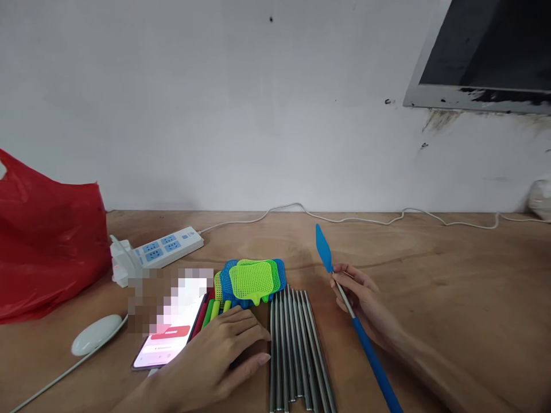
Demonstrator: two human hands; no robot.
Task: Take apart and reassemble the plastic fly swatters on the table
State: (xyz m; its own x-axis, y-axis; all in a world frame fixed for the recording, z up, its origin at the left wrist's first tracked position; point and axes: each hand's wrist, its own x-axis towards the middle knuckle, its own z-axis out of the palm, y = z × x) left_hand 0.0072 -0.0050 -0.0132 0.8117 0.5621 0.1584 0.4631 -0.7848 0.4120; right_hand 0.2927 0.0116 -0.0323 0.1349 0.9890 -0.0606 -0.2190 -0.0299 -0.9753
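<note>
A blue fly swatter is pinched in my right hand (355, 292), its blue head (323, 248) seen almost edge-on and pointing up. Below the fingers run its thin metal shaft (345, 300) and blue handle (376, 364). Palm down, my left hand (235, 347) rests over the coloured handles (210, 312), thumb apart from the fingers; part of what lies beneath it is hidden. Its fingertips reach the left edge of a row of several metal tubes (297, 350). Beyond that hand, green, yellow and blue mesh swatter heads (253, 281) lie in an overlapping pile.
A lit phone (172, 338) lies left of the handles. Further left are a white power strip (170, 248), a white oval device (97, 334) with a cable, and a red plastic bag (47, 241). A white cord (357, 220) runs along the wall.
</note>
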